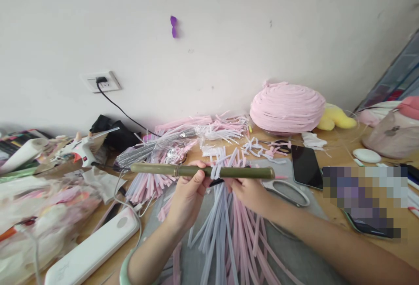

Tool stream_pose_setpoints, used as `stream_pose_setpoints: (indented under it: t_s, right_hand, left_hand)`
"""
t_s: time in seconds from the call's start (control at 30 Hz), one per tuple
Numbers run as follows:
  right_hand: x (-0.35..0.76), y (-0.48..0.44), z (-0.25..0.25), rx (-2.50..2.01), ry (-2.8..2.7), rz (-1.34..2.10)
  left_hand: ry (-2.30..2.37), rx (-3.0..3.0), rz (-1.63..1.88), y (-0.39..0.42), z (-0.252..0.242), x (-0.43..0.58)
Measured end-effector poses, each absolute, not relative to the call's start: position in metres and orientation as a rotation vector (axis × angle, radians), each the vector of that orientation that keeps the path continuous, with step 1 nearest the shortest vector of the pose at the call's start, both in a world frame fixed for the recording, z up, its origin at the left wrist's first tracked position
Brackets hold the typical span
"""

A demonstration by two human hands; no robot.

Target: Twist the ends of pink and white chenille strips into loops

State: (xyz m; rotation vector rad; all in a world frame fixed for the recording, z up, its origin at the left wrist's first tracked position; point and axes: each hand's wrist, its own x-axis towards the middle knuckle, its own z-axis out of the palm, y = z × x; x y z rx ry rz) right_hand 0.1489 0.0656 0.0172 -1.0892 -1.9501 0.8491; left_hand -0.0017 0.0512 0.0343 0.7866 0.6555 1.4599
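green stick (pixel 245 172) held crosswise, pale strips (pixel 218 215) looped over it between two hands

head cam: stick's long axis runs left to right, pretty much level, raised over the grey mat (pixel 284 241). left hand (pixel 192 184) pinches it, thumb in front; right hand (pixel 245 191) is tucked just under it, right of the loops, can't tell if it's gripping stick or strips. both are about equally near those loops. strip tails hang between the forearms, kinda crowding that space. scissors (pixel 307 198) lie beside the right forearm, dark phone (pixel 306 166) beyond, pink bundle (pixel 288 107) at the back.
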Motion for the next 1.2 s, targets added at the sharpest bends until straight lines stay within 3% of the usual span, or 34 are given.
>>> stream_pose_setpoints:
  t_s: [0.23,0.43,0.6,0.73,0.97,1.1,1.2]
  right_hand:
    - [0.148,0.031,0.049,-1.133,-2.411,0.488]
    - [0.185,0.044,0.082,-1.092,-2.361,0.231]
    - [0.197,0.070,0.085,-0.985,-2.205,0.732]
    - [0.177,0.079,0.056,-0.896,-2.004,1.201]
    - [0.144,0.050,0.028,-1.129,-2.070,0.813]
    - [0.153,0.041,0.044,-1.134,-2.375,0.430]
    - [0.166,0.045,0.056,-1.102,-2.405,0.342]
  left_hand:
    - [0.768,0.965,1.538,0.062,0.022,-0.005]
    - [0.718,0.999,1.382,0.055,0.030,-0.005]
    - [0.588,0.941,1.254,0.044,0.038,-0.006]
    - [0.529,0.786,1.293,0.041,0.043,-0.004]
    - [0.714,0.925,1.598,0.059,0.031,-0.008]
    - [0.837,1.095,1.546,0.059,0.024,-0.009]
    - [0.877,1.167,1.456,0.057,0.023,-0.007]
